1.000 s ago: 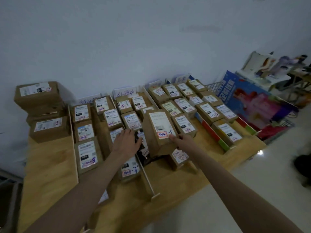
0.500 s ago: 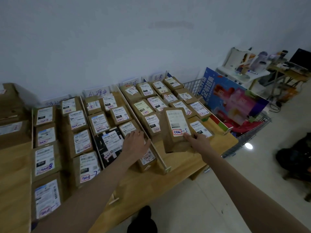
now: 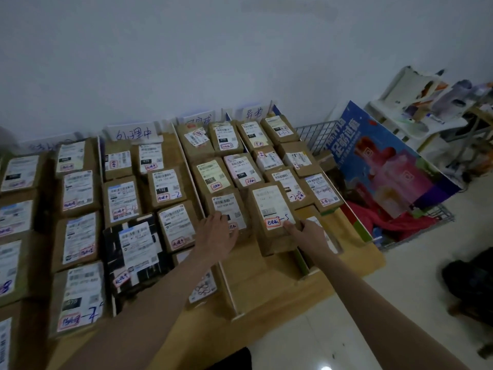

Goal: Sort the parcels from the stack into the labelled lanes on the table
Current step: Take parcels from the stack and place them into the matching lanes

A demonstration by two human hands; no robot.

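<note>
Fingers [image 3: 289, 227] of the right hand [image 3: 306, 235] curl round the near right corner of one brown cardboard parcel with a white label and a red-bordered sticker [image 3: 273, 218], thumb lying on its top face beside the sticker. That parcel is tilted, far end raised, at the near end of the third lane, at about 1 o'clock from the viewer.

Left hand [image 3: 216, 236]: one, fingers straight and loosely spread, resting flat on a neighbouring brown labelled parcel [image 3: 226, 213] just at 9 o'clock of the held one.

White lane dividers: at least three thin strips run front to back across the pale wooden table [image 3: 266, 287]; the nearest strip [image 3: 228, 285] passes under the left forearm.

White lane signs with blue handwriting: three readable as signs, standing at the far wall edge, 12 o'clock; one [image 3: 133, 133] heads the second lane, two more stand to its right; a fourth at 10 o'clock is too dim to confirm.

Brown parcels lying flat in lanes: roughly thirty, though the left edge is cut off. One black-wrapped parcel [image 3: 133, 252] lies in the second lane.

One wire basket [image 3: 312, 134] holding a blue and pink printed board [image 3: 386, 169] stands at 2 o'clock, beside the table.
</note>
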